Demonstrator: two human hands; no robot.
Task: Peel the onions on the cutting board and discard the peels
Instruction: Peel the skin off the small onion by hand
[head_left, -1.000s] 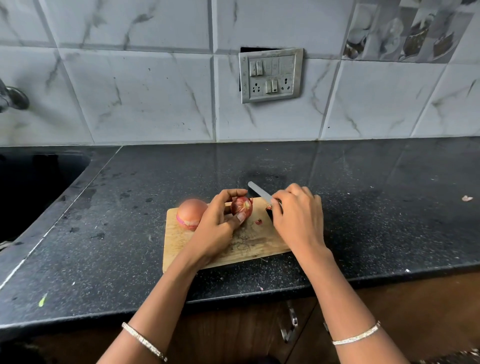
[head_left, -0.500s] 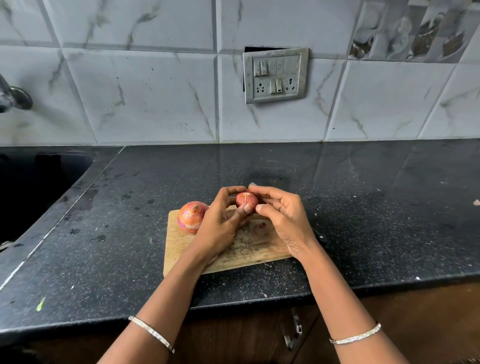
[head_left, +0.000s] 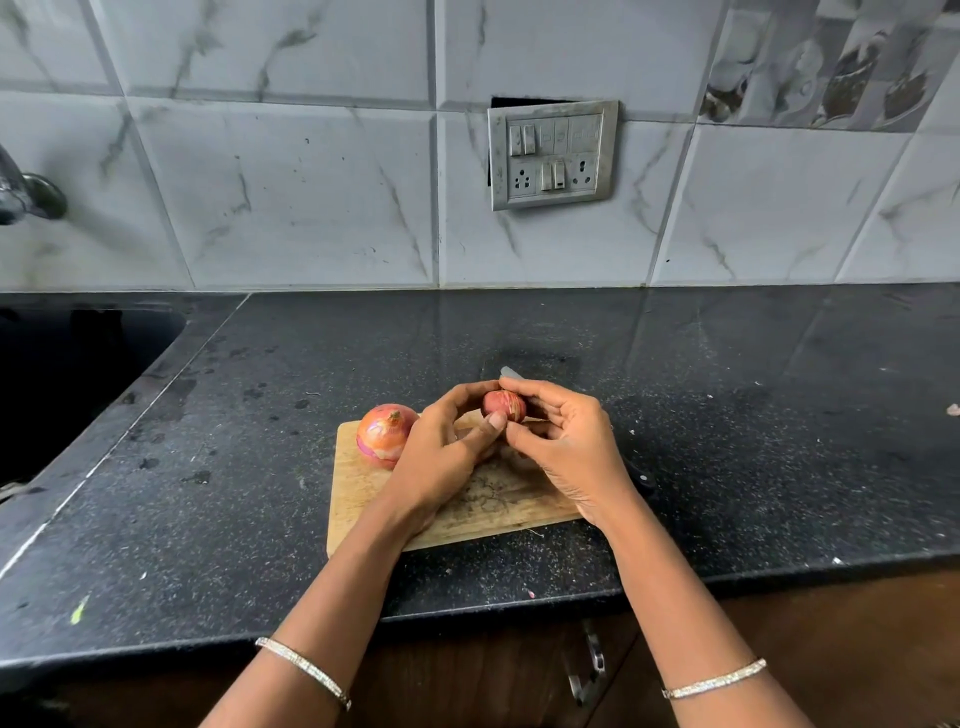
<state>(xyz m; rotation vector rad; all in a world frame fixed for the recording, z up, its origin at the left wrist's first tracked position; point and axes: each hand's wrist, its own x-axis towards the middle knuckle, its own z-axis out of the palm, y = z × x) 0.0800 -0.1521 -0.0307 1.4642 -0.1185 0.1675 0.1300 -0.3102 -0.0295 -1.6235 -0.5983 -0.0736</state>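
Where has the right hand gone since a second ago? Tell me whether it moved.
Yes. The right hand moved left across the cutting board, off the knife onto the small onion.

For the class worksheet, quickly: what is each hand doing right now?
Left hand: fingers and thumb curled round the small red onion, holding it above the cutting board.
Right hand: fingertips pinch the same onion.

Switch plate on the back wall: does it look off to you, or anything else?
Yes. The switch plate sits crooked, with a dark gap in the tile showing above and left of it. Small peel scraps lie on the black counter at far right.
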